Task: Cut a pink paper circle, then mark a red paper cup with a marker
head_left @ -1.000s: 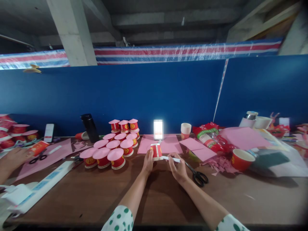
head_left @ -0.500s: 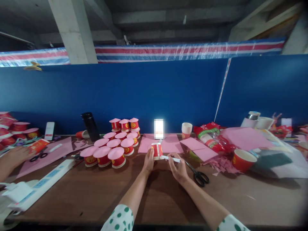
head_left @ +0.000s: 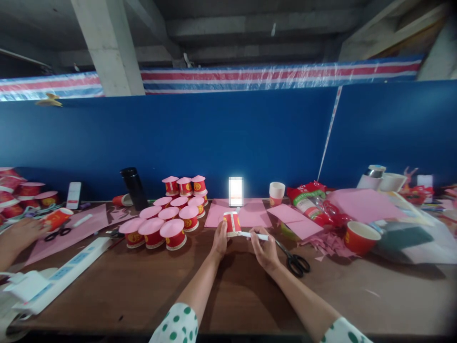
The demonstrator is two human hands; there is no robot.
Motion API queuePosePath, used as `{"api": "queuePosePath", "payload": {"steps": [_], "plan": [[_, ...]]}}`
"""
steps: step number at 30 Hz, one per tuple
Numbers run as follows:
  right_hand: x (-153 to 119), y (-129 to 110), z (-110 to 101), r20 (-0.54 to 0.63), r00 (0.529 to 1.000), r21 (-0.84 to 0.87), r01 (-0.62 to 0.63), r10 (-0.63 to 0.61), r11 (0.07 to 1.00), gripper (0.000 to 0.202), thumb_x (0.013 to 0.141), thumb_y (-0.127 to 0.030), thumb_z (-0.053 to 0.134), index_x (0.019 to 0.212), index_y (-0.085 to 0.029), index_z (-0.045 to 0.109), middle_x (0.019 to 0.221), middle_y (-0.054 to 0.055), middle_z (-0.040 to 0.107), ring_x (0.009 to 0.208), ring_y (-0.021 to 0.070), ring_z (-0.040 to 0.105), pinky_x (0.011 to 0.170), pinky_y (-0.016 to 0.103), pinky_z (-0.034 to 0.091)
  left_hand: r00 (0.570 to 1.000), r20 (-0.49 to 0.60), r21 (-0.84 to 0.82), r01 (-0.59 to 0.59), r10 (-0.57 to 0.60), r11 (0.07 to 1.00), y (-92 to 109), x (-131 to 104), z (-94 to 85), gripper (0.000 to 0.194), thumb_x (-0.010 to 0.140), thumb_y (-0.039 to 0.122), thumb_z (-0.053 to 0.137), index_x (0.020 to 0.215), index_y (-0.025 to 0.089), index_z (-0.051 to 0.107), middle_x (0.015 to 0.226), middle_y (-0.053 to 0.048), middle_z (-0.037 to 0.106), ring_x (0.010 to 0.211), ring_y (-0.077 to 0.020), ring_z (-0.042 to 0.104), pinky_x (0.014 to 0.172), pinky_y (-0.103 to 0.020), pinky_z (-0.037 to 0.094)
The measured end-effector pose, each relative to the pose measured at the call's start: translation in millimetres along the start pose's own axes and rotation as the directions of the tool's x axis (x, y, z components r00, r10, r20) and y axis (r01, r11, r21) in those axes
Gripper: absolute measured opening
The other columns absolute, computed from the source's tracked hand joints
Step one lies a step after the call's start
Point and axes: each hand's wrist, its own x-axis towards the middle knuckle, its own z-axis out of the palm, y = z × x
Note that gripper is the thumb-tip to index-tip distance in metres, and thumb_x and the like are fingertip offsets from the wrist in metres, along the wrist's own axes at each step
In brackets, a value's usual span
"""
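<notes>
My left hand (head_left: 220,239) is closed round the left side of a red paper cup (head_left: 233,223), held just above the table's middle. A white pen-like stick (head_left: 255,236) is pinched in my right hand (head_left: 264,250), its tip at the cup's lower right edge. Behind the cup lies a pink paper sheet (head_left: 252,212). Black-handled scissors (head_left: 298,265) rest right beside my right hand. Left of my hands stand several red cups with pink paper tops (head_left: 173,228).
A power strip (head_left: 73,269) and a black bottle (head_left: 134,188) are on the left, where another person's hand (head_left: 23,236) holds a red cup (head_left: 57,218). On the right are pink scraps (head_left: 326,244), a red cup (head_left: 361,237) and a red packet (head_left: 309,202).
The cup in my left hand has shifted slightly to the left. The other person's cup has turned, showing its white rim.
</notes>
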Motion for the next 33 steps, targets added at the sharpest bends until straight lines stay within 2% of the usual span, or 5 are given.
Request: {"api": "queuePosePath", "payload": {"steps": [4,9,18,26,33], "plan": [[-0.4,-0.8,0.0,0.013,1.0,0.004,-0.004,0.004,1.0,0.022,0.086,-0.029,0.041,0.07,-0.018,0.052,0.062,0.0,0.054,0.054,0.0114,0.047,0.051,0.021,0.037,1.0,0.012,-0.003,-0.006,0.006,1.0,1.0,-0.4,0.9,0.05,0.074,0.058,0.043,0.099,0.017,0.055,0.071,-0.003,0.056,0.057,-0.0135,0.049,0.052,-0.025,0.04],[-1.2,-0.1,1.3,0.013,1.0,-0.004,0.002,-0.002,1.0,0.023,0.086,-0.029,0.04,0.069,-0.018,0.052,0.062,0.0,0.055,0.054,0.0116,0.047,0.051,0.021,0.037,1.0,0.016,-0.027,0.001,-0.001,1.0,3.5,-2.1,2.0,0.05,0.074,0.057,0.044,0.104,0.017,0.053,0.075,-0.004,0.058,0.062,-0.0152,0.052,0.054,-0.026,0.042],[-1.1,2.4,0.9,0.018,1.0,-0.093,-0.006,0.008,0.996,0.023,0.086,-0.031,0.042,0.07,-0.018,0.052,0.06,-0.001,0.053,0.05,0.0109,0.045,0.049,0.02,0.035,1.0,0.017,-0.007,-0.01,0.01,1.0,4.9,-3.1,1.9,0.053,0.073,0.058,0.045,0.104,0.017,0.053,0.075,-0.005,0.057,0.061,-0.0155,0.051,0.052,-0.025,0.041],[-2.1,0.4,1.1,0.031,0.999,0.011,-0.032,0.032,0.999,0.022,0.086,-0.031,0.041,0.072,-0.018,0.052,0.062,0.0,0.054,0.051,0.0111,0.045,0.048,0.021,0.034,0.999,0.029,0.008,-0.02,0.02,1.0,4.2,-2.8,1.0,0.047,0.075,0.057,0.044,0.097,0.017,0.055,0.074,-0.004,0.056,0.061,-0.0143,0.05,0.055,-0.025,0.042],[-2.3,1.1,1.9,0.04,0.999,0.002,-0.019,0.019,1.0,0.021,0.086,-0.03,0.043,0.071,-0.018,0.052,0.062,-0.001,0.054,0.053,0.011,0.045,0.05,0.02,0.035,0.999,0.033,0.028,-0.04,0.039,0.999,2.4,-3.1,0.5,0.048,0.075,0.059,0.042,0.091,0.016,0.055,0.066,-0.001,0.054,0.054,-0.0123,0.049,0.052,-0.025,0.04]]}}
